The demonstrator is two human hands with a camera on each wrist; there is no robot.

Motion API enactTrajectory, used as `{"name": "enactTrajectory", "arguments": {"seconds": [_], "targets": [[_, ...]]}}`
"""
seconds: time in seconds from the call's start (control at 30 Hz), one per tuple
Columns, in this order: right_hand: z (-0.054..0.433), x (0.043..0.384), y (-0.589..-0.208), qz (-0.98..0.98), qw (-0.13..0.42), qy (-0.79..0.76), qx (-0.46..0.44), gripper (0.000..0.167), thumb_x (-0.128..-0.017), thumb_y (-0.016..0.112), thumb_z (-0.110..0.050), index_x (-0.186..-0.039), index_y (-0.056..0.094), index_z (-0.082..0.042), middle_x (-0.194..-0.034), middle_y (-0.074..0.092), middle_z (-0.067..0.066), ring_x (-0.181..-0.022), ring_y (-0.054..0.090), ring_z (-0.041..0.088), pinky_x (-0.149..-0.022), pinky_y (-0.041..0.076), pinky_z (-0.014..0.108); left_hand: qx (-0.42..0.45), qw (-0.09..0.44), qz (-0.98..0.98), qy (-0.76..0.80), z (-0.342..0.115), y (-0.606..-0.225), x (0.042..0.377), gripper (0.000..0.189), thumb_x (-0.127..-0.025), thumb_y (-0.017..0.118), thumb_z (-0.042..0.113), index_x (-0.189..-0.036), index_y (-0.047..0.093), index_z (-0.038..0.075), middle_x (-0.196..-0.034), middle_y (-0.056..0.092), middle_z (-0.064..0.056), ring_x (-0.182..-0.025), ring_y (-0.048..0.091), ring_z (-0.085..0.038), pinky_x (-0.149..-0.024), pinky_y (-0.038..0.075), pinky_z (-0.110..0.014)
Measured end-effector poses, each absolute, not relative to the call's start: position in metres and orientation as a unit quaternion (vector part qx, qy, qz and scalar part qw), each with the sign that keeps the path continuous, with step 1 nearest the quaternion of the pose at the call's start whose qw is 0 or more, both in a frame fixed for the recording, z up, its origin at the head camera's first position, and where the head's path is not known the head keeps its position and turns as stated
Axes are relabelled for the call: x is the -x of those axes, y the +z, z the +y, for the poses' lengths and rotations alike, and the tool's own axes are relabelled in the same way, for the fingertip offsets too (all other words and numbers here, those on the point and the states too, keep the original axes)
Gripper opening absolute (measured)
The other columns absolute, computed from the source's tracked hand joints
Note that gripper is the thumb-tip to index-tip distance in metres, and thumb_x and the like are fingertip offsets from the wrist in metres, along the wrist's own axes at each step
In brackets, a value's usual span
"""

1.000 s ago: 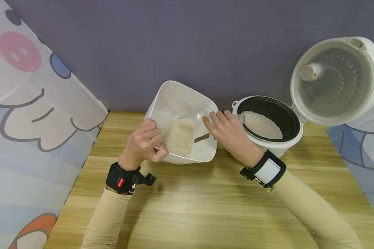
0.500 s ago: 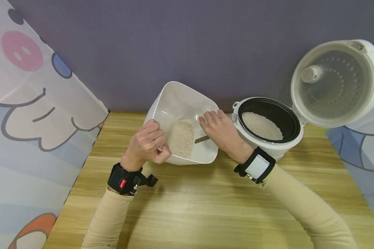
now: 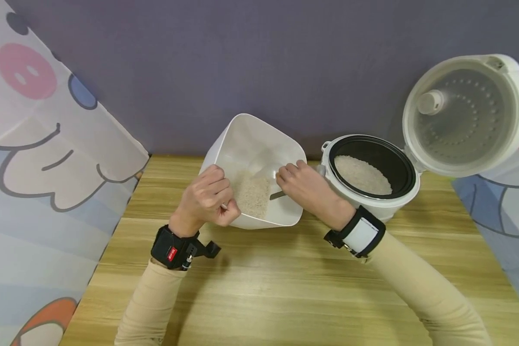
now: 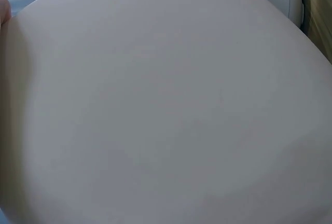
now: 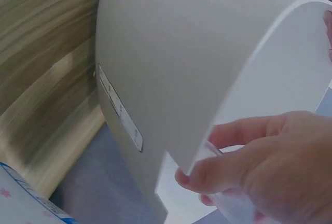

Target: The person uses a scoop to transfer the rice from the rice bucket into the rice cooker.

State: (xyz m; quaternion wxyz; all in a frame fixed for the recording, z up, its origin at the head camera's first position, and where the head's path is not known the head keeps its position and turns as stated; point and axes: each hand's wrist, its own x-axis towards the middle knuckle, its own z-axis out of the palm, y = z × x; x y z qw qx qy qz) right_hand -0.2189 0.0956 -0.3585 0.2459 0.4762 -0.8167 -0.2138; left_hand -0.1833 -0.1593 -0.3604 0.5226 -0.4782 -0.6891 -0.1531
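In the head view my left hand (image 3: 209,197) grips the near left rim of a white rice bin (image 3: 281,144), which stands tilted with its mouth toward me. Loose rice (image 3: 252,197) lies in its lower part. My right hand (image 3: 309,190) reaches over the bin's right rim, fingers curled round the handle of a clear plastic scoop (image 3: 265,168). The scoop's see-through bowl overlaps the upper edge of the rice. In the right wrist view the right hand (image 5: 264,167) is right at the rim, partly hiding the scoop. The bin's wall (image 4: 166,99) fills the left wrist view.
To the right stands a white rice cooker (image 3: 374,206), its lid (image 3: 467,115) raised. White rice (image 3: 361,175) lies in its dark inner pot (image 3: 395,163). Everything rests on a wooden table (image 3: 259,283) against a grey backdrop (image 3: 259,57).
My right hand has shifted slightly left and toward me, bringing the scoop down to the rice. My left hand has moved a little right, still on the rim.
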Motion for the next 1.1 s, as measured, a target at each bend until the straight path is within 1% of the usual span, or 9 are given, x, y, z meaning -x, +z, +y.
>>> {"name": "enactTrajectory", "arguments": {"seconds": [0.2,0.3,0.57,0.83,1.1], "targets": [[0.098,0.213,-0.354,-0.818,0.226,-0.200,-0.490,0.016,-0.090,0.067,-0.001,-0.105,0.070,-0.005,-0.088,0.063,0.006,-0.079,0.062,0.021,-0.069,0.045,0.033,0.470,0.519,-0.697,-0.153,-0.158,-0.360,0.185,0.015,-0.060,0.040,0.007,-0.056,0.026,0.011,-0.054,0.023,0.000,-0.053,0.028,-0.019,-0.057,0.033,-0.032],[0.098,0.211,-0.352,-0.818,0.216,-0.192,-0.496,0.013,-0.091,0.068,-0.002,-0.103,0.071,-0.006,-0.088,0.064,0.005,-0.080,0.063,0.021,-0.068,0.046,0.033,0.468,0.520,-0.697,-0.156,-0.159,-0.360,0.185,0.014,-0.060,0.039,0.006,-0.056,0.026,0.011,-0.053,0.022,0.000,-0.053,0.027,-0.019,-0.056,0.032,-0.032],[0.097,0.208,-0.348,-0.819,0.190,-0.189,-0.507,0.009,-0.088,0.073,-0.004,-0.096,0.071,-0.009,-0.084,0.064,0.004,-0.078,0.064,0.021,-0.065,0.046,0.033,0.458,0.520,-0.704,-0.160,-0.161,-0.359,0.185,0.014,-0.061,0.039,0.006,-0.055,0.027,0.011,-0.053,0.023,-0.001,-0.052,0.027,-0.019,-0.056,0.032,-0.032],[0.092,0.202,-0.345,-0.809,0.196,-0.210,-0.513,0.012,-0.087,0.074,-0.006,-0.097,0.072,-0.010,-0.085,0.065,0.003,-0.079,0.064,0.020,-0.065,0.045,0.031,0.453,0.512,-0.713,-0.159,-0.162,-0.359,0.183,0.015,-0.062,0.039,0.006,-0.055,0.026,0.011,-0.052,0.023,-0.001,-0.052,0.026,-0.019,-0.055,0.031,-0.032],[0.089,0.198,-0.345,-0.805,0.208,-0.218,-0.511,0.008,-0.087,0.072,-0.005,-0.093,0.071,-0.010,-0.082,0.064,0.003,-0.076,0.064,0.019,-0.064,0.043,0.030,0.446,0.510,-0.718,-0.160,-0.164,-0.358,0.181,0.016,-0.063,0.039,0.005,-0.055,0.026,0.011,-0.052,0.023,0.000,-0.052,0.026,-0.019,-0.056,0.031,-0.032]]}}
